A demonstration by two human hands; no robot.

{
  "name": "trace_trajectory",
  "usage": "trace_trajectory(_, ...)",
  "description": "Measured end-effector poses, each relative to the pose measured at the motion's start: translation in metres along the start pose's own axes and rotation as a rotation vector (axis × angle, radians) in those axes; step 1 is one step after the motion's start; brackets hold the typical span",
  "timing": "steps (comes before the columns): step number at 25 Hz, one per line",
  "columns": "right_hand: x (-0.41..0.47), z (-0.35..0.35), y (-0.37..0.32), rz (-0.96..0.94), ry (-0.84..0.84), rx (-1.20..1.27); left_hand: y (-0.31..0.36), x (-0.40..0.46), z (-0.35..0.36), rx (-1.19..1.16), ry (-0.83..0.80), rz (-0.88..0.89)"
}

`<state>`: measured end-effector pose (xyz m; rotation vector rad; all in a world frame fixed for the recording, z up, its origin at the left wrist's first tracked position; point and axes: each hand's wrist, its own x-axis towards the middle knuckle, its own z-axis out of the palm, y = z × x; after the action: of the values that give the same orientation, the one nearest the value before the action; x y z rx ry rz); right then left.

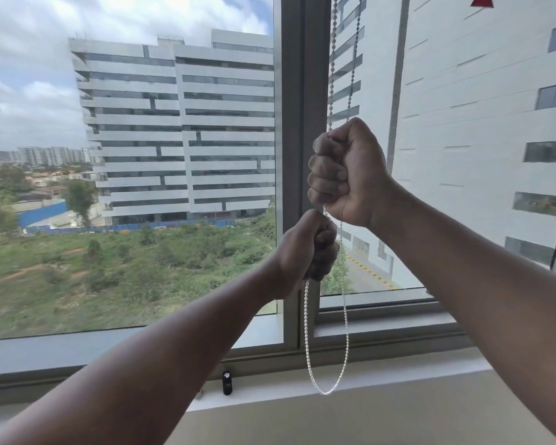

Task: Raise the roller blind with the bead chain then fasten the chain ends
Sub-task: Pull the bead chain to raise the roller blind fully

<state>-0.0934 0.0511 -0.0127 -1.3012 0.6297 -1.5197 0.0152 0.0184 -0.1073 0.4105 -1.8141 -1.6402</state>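
Note:
A white bead chain [307,332] hangs in two strands in front of the grey window mullion [297,91] and loops just above the sill. My right hand [344,175] is closed in a fist round the chain at mid-height of the window. Directly below it, my left hand [308,248] grips the left strand in a fist. The other strand drops free from beneath my right hand to the loop's bottom. Both strands run up past the top edge of the frame. The roller blind itself is out of view.
A white sill [366,377] runs below the grey window frame. A small black object [227,382] stands on the sill left of the chain loop. Through the glass are office buildings and green land.

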Motion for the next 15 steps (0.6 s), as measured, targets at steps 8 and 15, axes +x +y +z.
trace_trajectory(8,-0.018,-0.023,0.018,-0.044,0.066,-0.011,0.064,0.000,-0.027,0.757,0.082,0.067)
trace_trajectory(15,-0.029,-0.002,0.024,-0.083,0.068,-0.083,0.164,0.032,0.022,-0.028,0.109,0.191)
